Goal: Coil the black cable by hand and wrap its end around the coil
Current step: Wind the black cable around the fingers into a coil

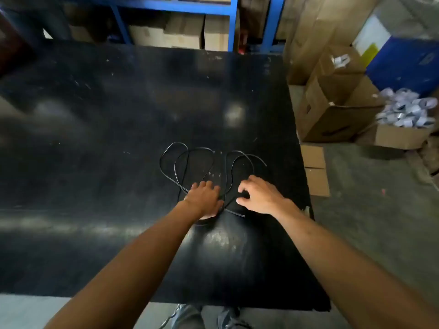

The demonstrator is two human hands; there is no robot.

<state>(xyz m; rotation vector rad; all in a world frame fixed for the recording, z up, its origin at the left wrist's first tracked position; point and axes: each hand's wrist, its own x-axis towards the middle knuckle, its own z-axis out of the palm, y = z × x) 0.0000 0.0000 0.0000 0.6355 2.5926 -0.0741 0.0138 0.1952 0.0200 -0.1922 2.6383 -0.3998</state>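
Note:
A thin black cable [176, 160] lies in loose uneven loops on the black table [118, 115], right of centre. One cut end [243, 216] points right, just below my hands. My left hand [205, 198] rests palm down on the strands where the loops cross, fingers together. My right hand [257, 195] hovers beside it with fingers curled and thumb near the forefinger, close to a strand; whether it pinches the cable is unclear. The other cable end [264, 164] lies free to the upper right.
The table's right edge [306, 186] runs close to my right hand. Open cardboard boxes [337, 115] stand on the floor to the right, one heaped with small white items [408, 110]. Blue shelving [231, 22] with cartons stands behind the table.

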